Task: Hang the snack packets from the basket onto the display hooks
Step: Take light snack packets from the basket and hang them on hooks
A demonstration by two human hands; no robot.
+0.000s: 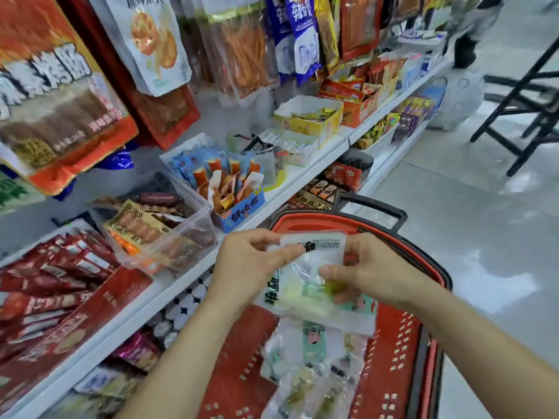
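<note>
— As both hands meet above the red basket (402, 343), what do they hold?
— A clear snack packet (305, 285). The left hand (251, 264) pinches its top edge; the right hand (369, 273) grips its right side, fingers curled underneath. More packets (308, 373) lie in the basket, beside the shelf (302, 176).

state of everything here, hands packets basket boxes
red basket, holds loose packets
held packets, lifted above red basket, not yet hung
left hand, fingers pinch held packets' top edge
right hand, grips held packets
clear tub, lidless, sausage packs inside
yellow carton, top open
</note>
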